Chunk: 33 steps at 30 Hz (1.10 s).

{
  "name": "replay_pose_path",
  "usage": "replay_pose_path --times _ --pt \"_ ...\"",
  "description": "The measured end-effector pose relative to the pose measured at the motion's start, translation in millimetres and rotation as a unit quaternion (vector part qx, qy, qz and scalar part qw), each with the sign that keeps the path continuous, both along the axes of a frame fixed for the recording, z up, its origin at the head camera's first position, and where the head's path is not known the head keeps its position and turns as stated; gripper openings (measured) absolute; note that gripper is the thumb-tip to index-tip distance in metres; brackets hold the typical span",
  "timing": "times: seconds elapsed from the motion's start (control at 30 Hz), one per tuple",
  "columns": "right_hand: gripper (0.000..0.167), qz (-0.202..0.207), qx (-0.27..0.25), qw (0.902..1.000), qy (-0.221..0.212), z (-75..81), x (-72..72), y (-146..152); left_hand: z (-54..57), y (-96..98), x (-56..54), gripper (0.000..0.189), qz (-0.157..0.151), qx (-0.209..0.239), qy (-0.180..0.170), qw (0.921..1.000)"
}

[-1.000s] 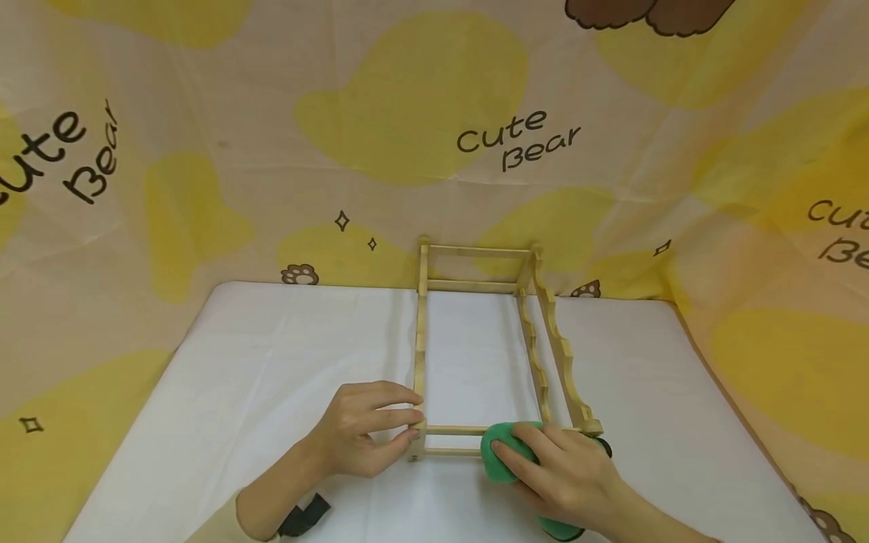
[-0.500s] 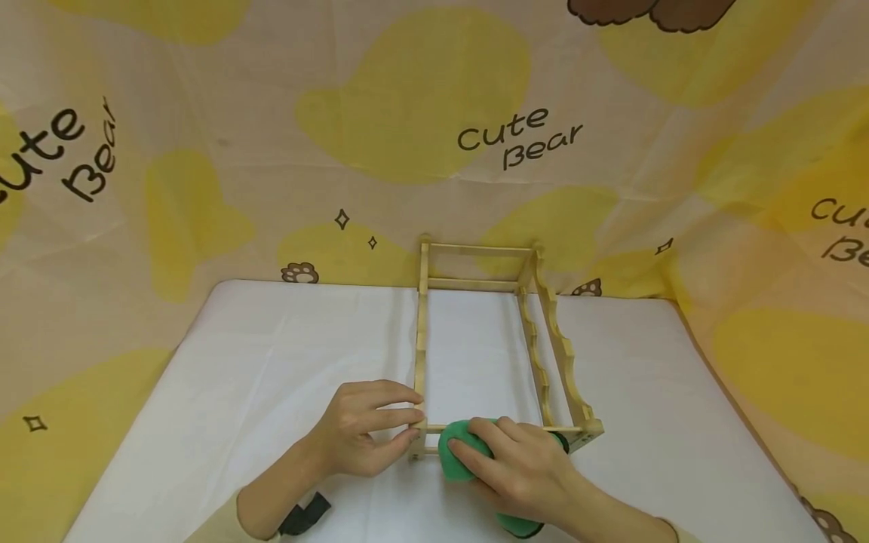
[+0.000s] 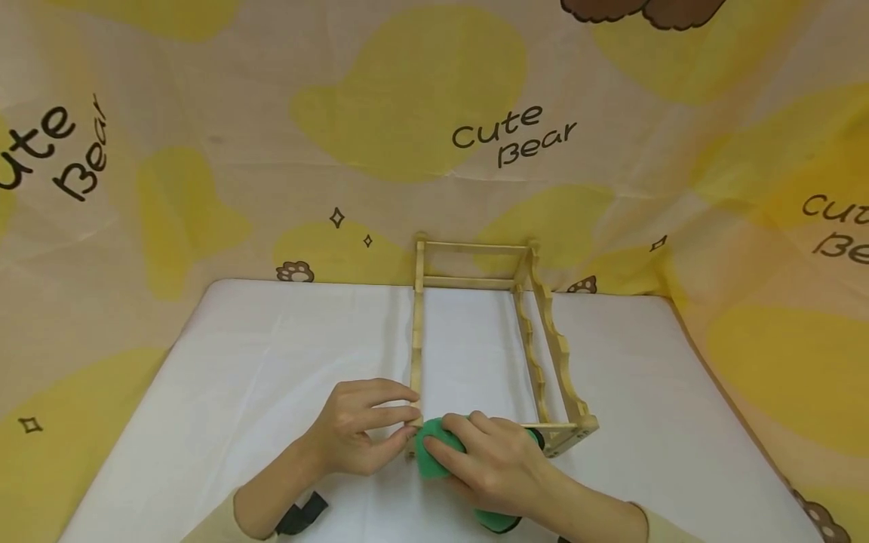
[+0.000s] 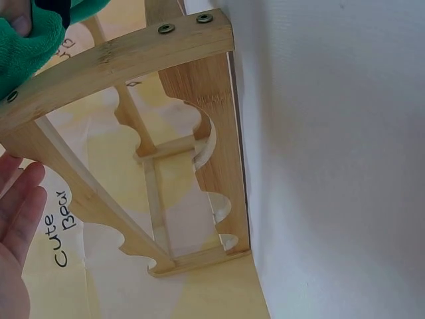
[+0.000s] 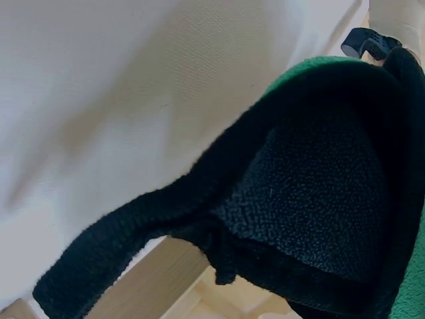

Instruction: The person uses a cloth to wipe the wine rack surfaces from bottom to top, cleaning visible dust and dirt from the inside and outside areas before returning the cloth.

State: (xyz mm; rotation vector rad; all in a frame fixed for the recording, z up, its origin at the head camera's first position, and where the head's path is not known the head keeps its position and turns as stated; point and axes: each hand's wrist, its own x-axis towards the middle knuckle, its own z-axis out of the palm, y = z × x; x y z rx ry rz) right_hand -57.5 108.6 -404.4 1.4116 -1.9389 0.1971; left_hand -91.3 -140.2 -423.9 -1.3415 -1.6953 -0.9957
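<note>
A light bamboo rack point(image 3: 557, 343) with scalloped rails stands on the white-covered table. My left hand point(image 3: 363, 428) grips its near left corner, thumb and fingertips on the end of the left rail. In the left wrist view those fingers point(image 4: 23, 206) lie along the scalloped rail. With bent fingers my right hand point(image 3: 492, 460) holds a green terry cloth point(image 3: 434, 450) against the rack's near end, close beside my left thumb. The cloth's black-edged dark side point(image 5: 312, 186) fills much of the right wrist view. Cloth and hand cover most of the near rods.
White cloth covers the tabletop point(image 3: 326, 332). A yellow printed curtain point(image 3: 414, 98) rises behind and along both sides, with the rack's far end close to it. A black strap point(image 3: 303, 514) hangs by my left wrist.
My right hand has slid left with the green cloth along the rack's near end, from the right corner to the left one. My left hand has kept its place.
</note>
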Motion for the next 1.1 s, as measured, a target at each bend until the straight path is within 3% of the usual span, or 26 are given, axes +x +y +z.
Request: replay_pose_path --times 0.47,1.1 --pt "0.026 -0.014 0.021 0.9997 -0.005 0.7 2.4 9.2 0.0 0.4 -1.4 0.014 -0.006 -0.011 0.002 0.9999" --pt "0.037 -0.060 0.011 0.9966 -0.056 4.3 15.5 60.1 -1.0 1.6 0.0 0.017 0.008 0.009 0.010 0.9999"
